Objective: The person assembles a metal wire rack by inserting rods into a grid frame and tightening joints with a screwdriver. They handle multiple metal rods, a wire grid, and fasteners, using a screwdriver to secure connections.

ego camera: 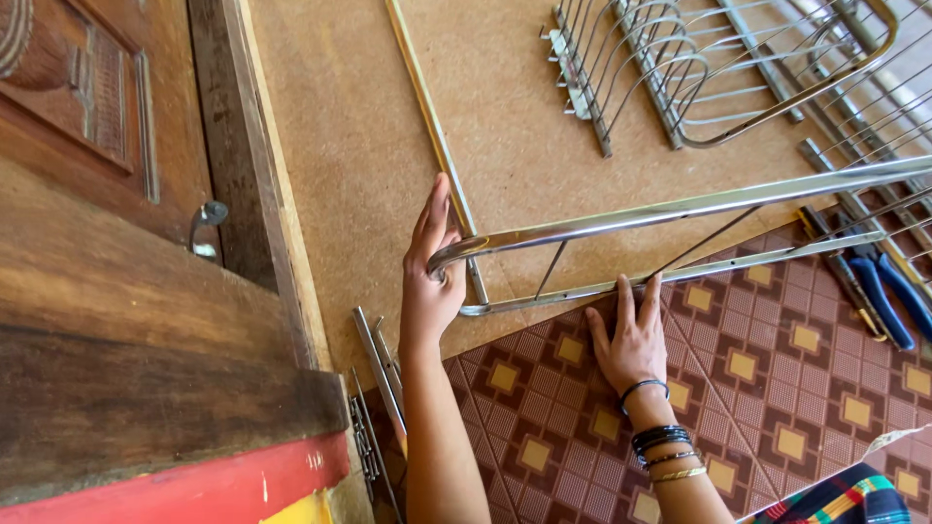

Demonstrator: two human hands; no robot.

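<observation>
A shiny metal tube frame (pixel 680 208) lies across a brown hardboard sheet (pixel 349 126) and the patterned floor. My left hand (pixel 430 277) is wrapped around the frame's curved left end, with the fingers stretched up along the board. Flat on the floor, my right hand (pixel 633 338) has its fingertips pressed against the frame's lower rail (pixel 728 266). Several bangles sit on my right wrist.
A wire dish rack (pixel 699 68) lies at the top right. Blue-handled pliers (pixel 888 291) rest on the floor at the right. A thin rail (pixel 432 126) crosses the board. Loose metal strips (pixel 381 374) lie by a wooden door (pixel 107 146) and step.
</observation>
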